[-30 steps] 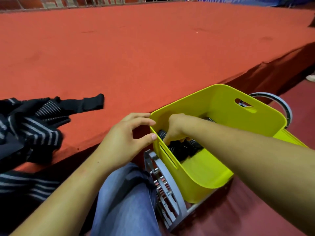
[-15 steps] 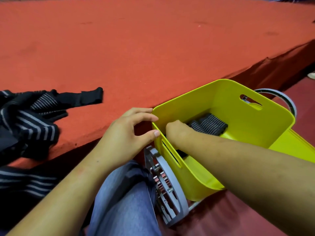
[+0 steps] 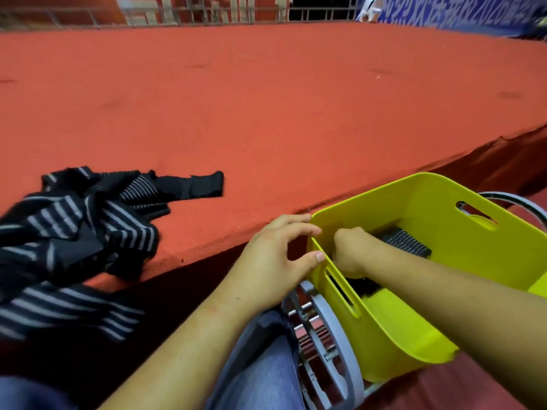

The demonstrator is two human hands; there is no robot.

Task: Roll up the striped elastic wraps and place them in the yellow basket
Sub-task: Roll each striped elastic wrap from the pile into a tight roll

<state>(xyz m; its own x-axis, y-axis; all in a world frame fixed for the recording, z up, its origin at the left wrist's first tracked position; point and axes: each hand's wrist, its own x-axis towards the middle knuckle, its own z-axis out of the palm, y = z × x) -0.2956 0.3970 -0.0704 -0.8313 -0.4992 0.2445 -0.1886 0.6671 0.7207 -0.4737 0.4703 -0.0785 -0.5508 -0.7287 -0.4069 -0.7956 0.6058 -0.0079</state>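
Head camera: the striped elastic wraps [image 3: 88, 232] are black with pale grey stripes, lying unrolled in one tangled heap, too knotted to count, on the red carpeted platform [image 3: 266, 113] at the left, while one rolled wrap [image 3: 405, 242] sits inside the single yellow basket [image 3: 414, 208] at the right. The left hand [image 3: 272, 261] rests at the basket's near corner, fingers and thumb apart, holding nothing; the right hand [image 3: 352, 250] reaches down inside the basket, knuckles bent, and whether it grips anything is hidden.
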